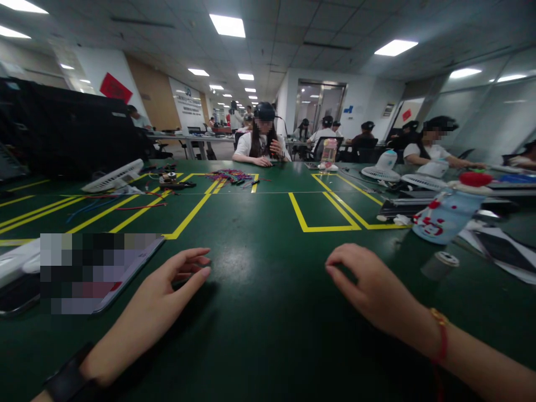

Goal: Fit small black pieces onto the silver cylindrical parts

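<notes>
My left hand (167,290) rests on the dark green table (268,312) with its fingers loosely apart, holding nothing; a black band sits on that wrist. It lies just right of a flat tablet-like device (96,273). My right hand (368,290) rests palm down on the table, fingers curved, empty, with a red cord bracelet at the wrist. A small spool (439,265) stands a little to its right.
Yellow tape outlines (322,215) mark the table. A blue bottle with red marks (446,218) lies at right beside white fans (381,170). A pile of coloured wires (230,177) lies far across, before a seated person (263,145). A black monitor (71,128) stands at left.
</notes>
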Demonstrator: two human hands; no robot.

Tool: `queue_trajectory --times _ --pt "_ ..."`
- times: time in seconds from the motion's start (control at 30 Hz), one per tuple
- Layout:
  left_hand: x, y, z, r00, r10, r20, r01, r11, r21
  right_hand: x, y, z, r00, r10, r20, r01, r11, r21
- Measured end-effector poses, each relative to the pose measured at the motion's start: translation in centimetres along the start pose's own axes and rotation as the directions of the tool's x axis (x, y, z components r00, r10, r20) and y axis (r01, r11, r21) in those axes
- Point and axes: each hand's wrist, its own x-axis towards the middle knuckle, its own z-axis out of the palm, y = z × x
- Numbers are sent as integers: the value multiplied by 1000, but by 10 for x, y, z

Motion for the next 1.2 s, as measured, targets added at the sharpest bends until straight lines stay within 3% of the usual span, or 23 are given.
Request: queue_trajectory --times 0.07,0.13,0.2,0.27,0.3,0.37,0.43,0.6,0.73,0.93,1.1,1.17,1.2 --pt "-1 4 1 1000 13 3 -13 1000 11 -16 38 -32 971 118 -206 -158 969 -190" --pt "-2 7 3 1000 25 12 -26 999 29 -35 79 -58 898 264 -351 -379 871 -314" --pt "-2 9 6 999 35 20 -36 998 44 -55 114 -75 807 470 -358 -582 738 -341" --pt "-3 9 8 999 45 28 -47 997 54 -69 137 -81 714 653 -252 -699 647 -305" --pt "-3 9 8 998 52 30 -53 997 55 -74 144 -81 691 698 -189 -718 635 -284" --pt "-4 9 9 998 60 33 -61 996 59 -78 149 -80 687 712 -145 -721 644 -253" --pt "-3 9 8 998 56 27 -57 996 62 -78 148 -78 685 701 -200 -727 639 -250" --pt "-3 8 7 999 42 32 -44 998 51 -75 150 -80 591 775 -223 -806 558 -198" --pt "-4 9 8 998 39 49 -42 998 49 -78 157 -80 557 796 -235 -830 541 -137" --pt "-1 2 5 999 35 21 -36 997 67 -81 159 -78 592 777 -215 -801 597 -50" --pt "3 -2 -1 1000 -10 -25 12 997 78 -82 153 -81 506 851 -139 -858 513 16" --pt "4 -1 -5 999 -16 -35 19 995 94 -82 148 -80 513 847 -141 -852 522 33" --pt "4 -1 -6 999 -19 -38 23 994 107 -82 147 -80 539 830 -142 -836 548 28"
